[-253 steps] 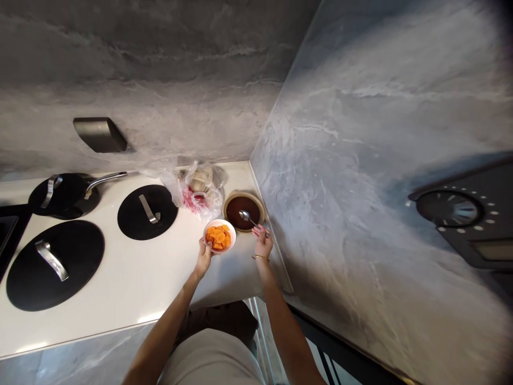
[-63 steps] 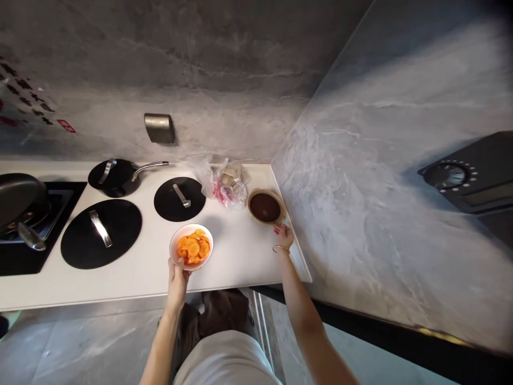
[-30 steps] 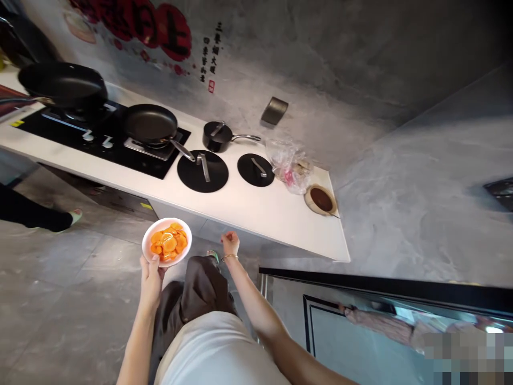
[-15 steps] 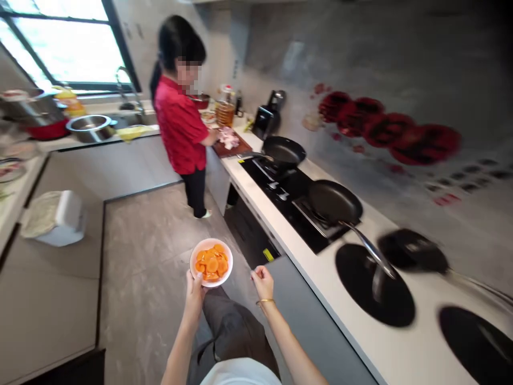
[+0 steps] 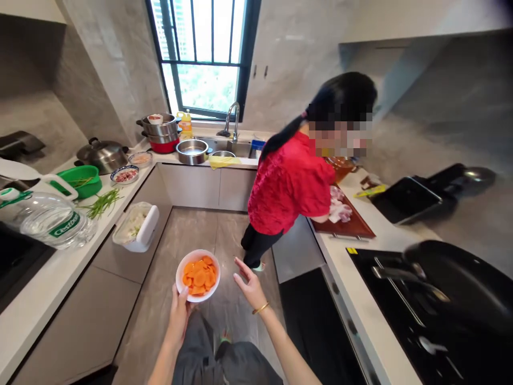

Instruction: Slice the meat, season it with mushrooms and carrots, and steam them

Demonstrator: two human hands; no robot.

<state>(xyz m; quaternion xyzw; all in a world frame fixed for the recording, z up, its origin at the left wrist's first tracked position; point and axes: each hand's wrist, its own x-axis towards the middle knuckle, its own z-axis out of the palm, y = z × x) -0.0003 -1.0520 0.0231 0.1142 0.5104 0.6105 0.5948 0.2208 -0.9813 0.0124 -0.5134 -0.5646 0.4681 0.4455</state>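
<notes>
My left hand (image 5: pixel 181 310) grips a white bowl (image 5: pixel 182 260) by its lower left rim, with the thumb over the edge. Sliced carrots (image 5: pixel 199 275) fill the bowl, which I carry above the floor in front of my legs. To the right of the bowl, and apart from it, my right hand (image 5: pixel 250 283) is in the air with its fingers stretched out and nothing in them. A gold bangle (image 5: pixel 260 308) circles the right wrist.
A person in a red top (image 5: pixel 288 184) stands ahead on the right, by raw meat on a cutting board (image 5: pixel 360 224). A black pan (image 5: pixel 460 278) sits on the right stove. On the left counter are a water bottle (image 5: pixel 52 219), a green basket (image 5: pixel 84 182) and a steel pot (image 5: pixel 104 155).
My view has swung left and I am nearer the person and the window. The bowl stays in my left hand. My right hand's curled fingers have opened out.
</notes>
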